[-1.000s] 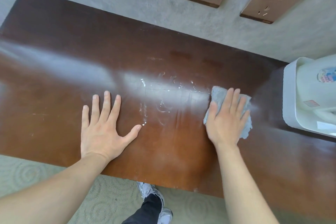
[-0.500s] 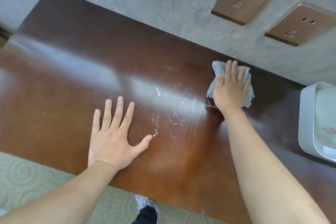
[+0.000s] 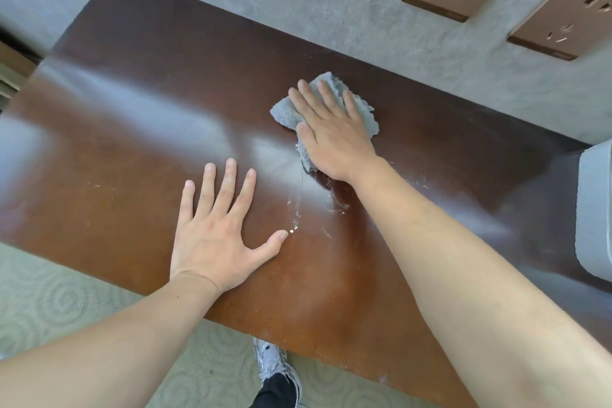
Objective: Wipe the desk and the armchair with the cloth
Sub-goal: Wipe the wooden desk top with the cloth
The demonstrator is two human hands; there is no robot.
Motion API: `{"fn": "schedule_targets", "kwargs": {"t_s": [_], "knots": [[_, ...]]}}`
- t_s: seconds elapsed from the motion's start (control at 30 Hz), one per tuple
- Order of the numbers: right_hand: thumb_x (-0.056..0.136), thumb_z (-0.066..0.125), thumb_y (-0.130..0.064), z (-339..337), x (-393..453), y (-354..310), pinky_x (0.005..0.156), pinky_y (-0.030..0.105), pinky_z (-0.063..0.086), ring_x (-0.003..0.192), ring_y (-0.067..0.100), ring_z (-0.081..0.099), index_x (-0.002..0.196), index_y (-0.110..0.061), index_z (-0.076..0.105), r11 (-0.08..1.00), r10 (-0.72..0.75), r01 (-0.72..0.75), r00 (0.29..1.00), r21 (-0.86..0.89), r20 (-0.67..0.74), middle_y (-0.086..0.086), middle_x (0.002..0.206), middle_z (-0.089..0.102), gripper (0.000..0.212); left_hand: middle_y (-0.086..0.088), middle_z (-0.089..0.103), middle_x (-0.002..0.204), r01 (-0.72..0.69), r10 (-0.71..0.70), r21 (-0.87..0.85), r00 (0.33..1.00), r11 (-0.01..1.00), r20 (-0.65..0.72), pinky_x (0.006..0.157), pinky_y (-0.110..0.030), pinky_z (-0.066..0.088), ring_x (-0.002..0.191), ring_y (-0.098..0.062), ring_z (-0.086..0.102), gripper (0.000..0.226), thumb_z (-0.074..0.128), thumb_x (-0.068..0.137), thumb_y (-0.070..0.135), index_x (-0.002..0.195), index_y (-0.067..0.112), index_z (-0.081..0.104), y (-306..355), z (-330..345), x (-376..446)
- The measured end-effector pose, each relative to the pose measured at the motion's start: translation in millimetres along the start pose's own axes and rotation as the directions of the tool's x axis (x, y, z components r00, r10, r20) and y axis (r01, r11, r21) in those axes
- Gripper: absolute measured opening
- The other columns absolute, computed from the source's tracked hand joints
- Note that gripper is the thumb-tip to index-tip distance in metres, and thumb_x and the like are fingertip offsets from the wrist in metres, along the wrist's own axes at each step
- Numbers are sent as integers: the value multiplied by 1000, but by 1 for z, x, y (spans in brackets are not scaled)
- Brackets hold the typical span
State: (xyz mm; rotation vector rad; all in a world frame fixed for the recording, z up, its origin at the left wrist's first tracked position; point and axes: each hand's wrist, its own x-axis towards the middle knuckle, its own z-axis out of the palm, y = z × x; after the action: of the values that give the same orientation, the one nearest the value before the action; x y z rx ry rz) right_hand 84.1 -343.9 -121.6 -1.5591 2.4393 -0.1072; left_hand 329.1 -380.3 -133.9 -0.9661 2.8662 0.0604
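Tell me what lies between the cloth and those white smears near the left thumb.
Nothing visible does. The cloth lies flat under the right hand, and only bare desk separates it from the white smears. The left hand rests beside them, thumb tip almost touching them.

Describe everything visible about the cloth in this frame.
The cloth is a small grey-blue piece of fluffy, terry-like fabric, crumpled and folded rather than spread out. It lies on the brown desk toward the wall side, right of centre. The right hand presses it flat with straight fingers, covering most of it; only its edges show around the hand. A white smear lies on the wood just below it. The left hand does not touch it.
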Motion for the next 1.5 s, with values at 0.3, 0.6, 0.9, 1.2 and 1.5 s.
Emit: {"fn": "schedule_targets", "kwargs": {"t_s": [0.3,0.6,0.9,1.2,1.5], "knots": [[98,22,-37,24,-106,-18,122,50,2,152,14,-5,157,-26,11,997,-65,64,998,-31,-4,-9,165,6,60,-3,7,168,16,-16,1,1000,1000,19,123,-53,9,155,-27,1,99,13,82,88,160,27,15,0,-1,-2],[101,27,-45,43,-206,-39,120,54,7,152,22,-4,158,-21,5,1000,6,-6,998,-11,65,-3,166,3,65,-5,9,168,8,-8,8,1000,1000,5,123,-53,10,155,-28,2,98,17,83,87,160,26,16,0,0,-2],[102,17,-48,19,-110,9,122,49,-2,151,18,-10,157,-24,2,971,235,-234,972,-40,8,-6,165,-2,62,-6,11,168,11,-11,6,1000,1000,9,123,-54,10,155,-30,4,98,17,83,86,160,26,18,1,0,-1],[103,13,-47,5,-39,47,122,50,-4,151,19,-12,157,-25,-4,934,357,-357,933,8,-31,-6,165,-8,60,-5,12,168,16,-16,-10,1000,1000,-9,123,-53,9,154,-29,5,98,16,82,87,160,26,19,0,0,0],[102,15,-42,27,-157,9,122,46,-7,150,16,-15,157,-29,-2,870,486,-476,872,132,-54,-9,165,-8,59,-6,13,167,22,-23,-15,1000,1000,-20,123,-52,10,154,-29,6,100,12,82,88,160,26,18,0,-2,-3]]}}
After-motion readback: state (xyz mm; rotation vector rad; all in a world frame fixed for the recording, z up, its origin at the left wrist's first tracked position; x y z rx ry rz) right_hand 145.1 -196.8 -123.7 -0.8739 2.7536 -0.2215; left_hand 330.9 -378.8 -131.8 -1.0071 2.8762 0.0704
